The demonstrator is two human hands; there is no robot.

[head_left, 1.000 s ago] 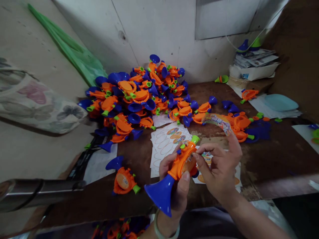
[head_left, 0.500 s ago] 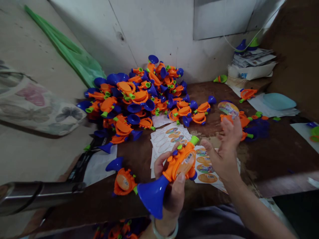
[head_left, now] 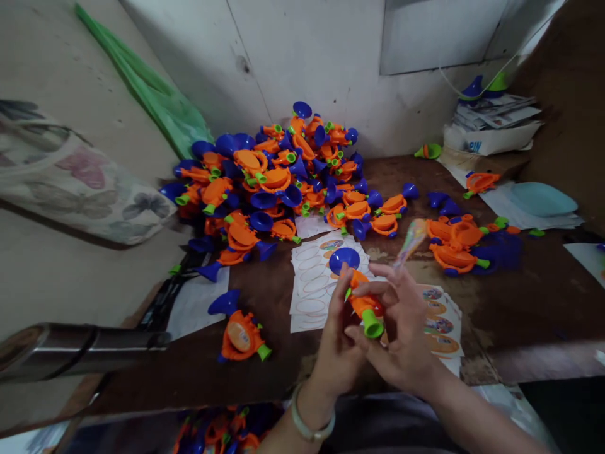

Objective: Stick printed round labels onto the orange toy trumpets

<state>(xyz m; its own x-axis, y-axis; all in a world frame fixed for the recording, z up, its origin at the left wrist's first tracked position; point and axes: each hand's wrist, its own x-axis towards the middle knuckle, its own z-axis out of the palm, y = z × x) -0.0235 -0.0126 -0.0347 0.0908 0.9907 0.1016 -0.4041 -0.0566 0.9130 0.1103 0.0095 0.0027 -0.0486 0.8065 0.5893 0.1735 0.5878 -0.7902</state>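
Both of my hands hold one orange toy trumpet (head_left: 363,304) with a blue bell and a green mouthpiece, low in the middle of the view. My left hand (head_left: 336,340) grips its left side with fingers closed. My right hand (head_left: 401,331) steadies its right side, and an oval colourful sticker (head_left: 410,241) sticks up from its fingertips. The green mouthpiece points toward me and the blue bell points away. Sticker sheets (head_left: 317,277) lie on the brown table (head_left: 520,296) just beyond my hands.
A big pile of orange and blue toy trumpets (head_left: 274,183) fills the back left of the table. A smaller group (head_left: 458,243) lies at the right. One trumpet (head_left: 242,337) lies alone at the front left. Paper stacks (head_left: 491,123) and a pale blue lid (head_left: 541,198) sit at the far right.
The trumpet has been turned end for end: its blue bell pointed toward me, now the green mouthpiece does. My right hand has come back to the toy with the sticker.
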